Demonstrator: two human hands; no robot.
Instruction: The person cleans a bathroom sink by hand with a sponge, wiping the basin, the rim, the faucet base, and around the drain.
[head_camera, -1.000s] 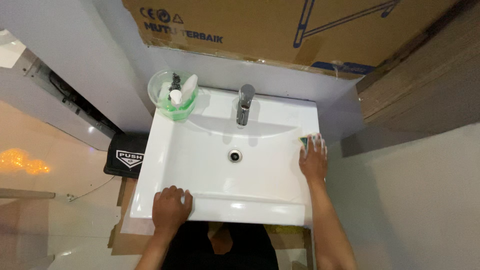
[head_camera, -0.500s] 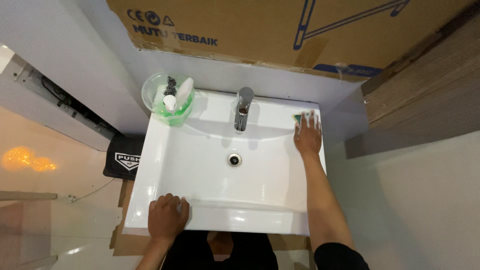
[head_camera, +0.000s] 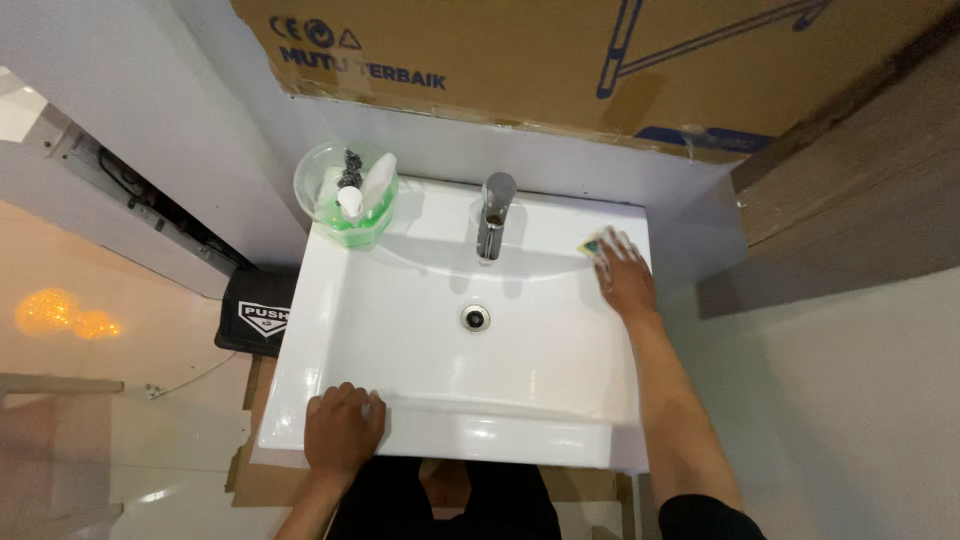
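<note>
Single head-worn camera, looked almost straight down from above the white rectangular ceramic sink (head_camera: 420, 330), fairly near. View faced the wall: brown cardboard box (head_camera: 560, 50) ran along the top edge, chrome tap (head_camera: 493, 212) sat upper centre. Both forearms entered from the bottom edge. No second view to overlap.

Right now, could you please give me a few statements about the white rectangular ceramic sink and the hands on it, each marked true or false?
1. The right hand presses a yellow-green sponge on the white rectangular ceramic sink at its back right corner. True.
2. The left hand grips the chrome tap. False: it rests on the sink's front left rim.
3. A clear round plastic bowl with green liquid sits at the back left corner. True.
4. The round metal drain is covered by the sponge. False: it lies bare.
</note>
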